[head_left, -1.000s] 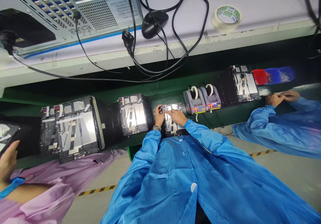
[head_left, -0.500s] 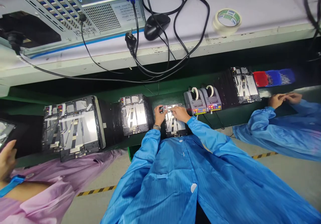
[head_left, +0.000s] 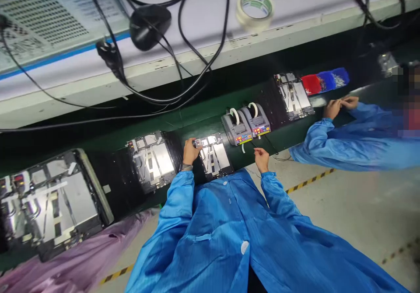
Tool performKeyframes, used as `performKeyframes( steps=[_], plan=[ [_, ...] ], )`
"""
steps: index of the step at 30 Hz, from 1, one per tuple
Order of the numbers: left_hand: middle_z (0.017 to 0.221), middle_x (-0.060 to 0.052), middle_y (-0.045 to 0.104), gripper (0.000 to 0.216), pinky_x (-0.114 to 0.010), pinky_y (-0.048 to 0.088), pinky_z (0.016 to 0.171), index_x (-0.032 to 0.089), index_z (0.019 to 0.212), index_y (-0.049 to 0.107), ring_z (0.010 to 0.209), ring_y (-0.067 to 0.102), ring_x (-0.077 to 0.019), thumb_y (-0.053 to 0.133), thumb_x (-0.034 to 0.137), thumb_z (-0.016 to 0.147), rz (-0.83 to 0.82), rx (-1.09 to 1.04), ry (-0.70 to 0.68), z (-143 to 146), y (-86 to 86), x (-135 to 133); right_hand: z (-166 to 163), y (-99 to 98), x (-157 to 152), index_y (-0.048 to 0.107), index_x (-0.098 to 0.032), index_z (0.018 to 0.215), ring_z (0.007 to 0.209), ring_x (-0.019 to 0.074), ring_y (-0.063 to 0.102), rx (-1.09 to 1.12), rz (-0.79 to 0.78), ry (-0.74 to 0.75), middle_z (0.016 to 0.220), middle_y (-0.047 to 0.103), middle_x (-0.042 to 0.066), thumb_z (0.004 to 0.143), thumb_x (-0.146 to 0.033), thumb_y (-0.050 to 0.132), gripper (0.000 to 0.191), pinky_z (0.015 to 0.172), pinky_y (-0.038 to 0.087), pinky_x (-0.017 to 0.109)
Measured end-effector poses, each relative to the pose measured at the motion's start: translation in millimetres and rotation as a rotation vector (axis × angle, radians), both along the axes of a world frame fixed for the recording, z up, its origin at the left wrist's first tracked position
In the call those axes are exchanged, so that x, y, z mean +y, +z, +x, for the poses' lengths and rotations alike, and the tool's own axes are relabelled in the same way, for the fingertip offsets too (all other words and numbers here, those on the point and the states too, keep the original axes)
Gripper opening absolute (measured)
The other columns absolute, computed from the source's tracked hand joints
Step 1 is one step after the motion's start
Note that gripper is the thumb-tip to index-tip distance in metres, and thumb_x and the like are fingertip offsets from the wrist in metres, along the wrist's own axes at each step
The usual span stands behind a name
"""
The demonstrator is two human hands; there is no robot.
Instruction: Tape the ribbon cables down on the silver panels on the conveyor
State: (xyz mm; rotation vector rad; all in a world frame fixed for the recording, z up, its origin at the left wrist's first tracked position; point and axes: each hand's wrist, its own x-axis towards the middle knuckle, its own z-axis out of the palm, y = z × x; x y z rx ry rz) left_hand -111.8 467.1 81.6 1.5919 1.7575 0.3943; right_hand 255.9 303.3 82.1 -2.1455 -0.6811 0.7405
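Left hand [head_left: 190, 151] pinches a small electronic part [head_left: 197, 143] on the already-taped tablet housing [head_left: 215, 159]; right hand [head_left: 261, 158], fingers loose, empty, near tape dispensers [head_left: 245, 122]

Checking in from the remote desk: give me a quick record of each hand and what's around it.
left hand: holds a small component above a tablet housing
right hand: at the bench edge, nothing visible in it
nearby: two tape dispensers beside the tablet housing
other person: co-worker's hands together at the bench, further right
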Motion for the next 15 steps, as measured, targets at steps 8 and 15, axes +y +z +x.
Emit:
performKeyframes(
  steps=[8, 15],
  plan=[
    [0.122, -0.011, 0.063, 0.055, -0.040, 0.052, 0.103, 0.019, 0.127, 0.063, 0.110, 0.067, -0.0245, 0.086, 0.024, 0.078, -0.026, 0.001, -0.040, 0.4, 6.1, 3.5, -8.9, -25.3, 30.7, 0.074, -0.015, 0.101, 0.091, 0.0225, 0.069, 0.230, 0.056, 0.074, 0.096, 0.076, 0.011, 0.073, -0.045, 0.068, 0.042, 0.090, 0.055, 0.036],
    [0.150, -0.019, 0.050, 0.062, -0.039, 0.051, 0.108, 0.018, 0.147, 0.046, 0.117, 0.066, -0.0232, 0.072, 0.036, 0.093, -0.051, -0.249, 0.254, 2.3, -0.4, -54.2, -20.2, -24.9, 39.6, 0.072, -0.015, 0.092, 0.078, 0.0193, 0.064, 0.342, 0.015, 0.145, 0.080, 0.071, 0.005, 0.068, -0.066, 0.072, 0.056, 0.076, 0.052, 0.032]
  ],
)
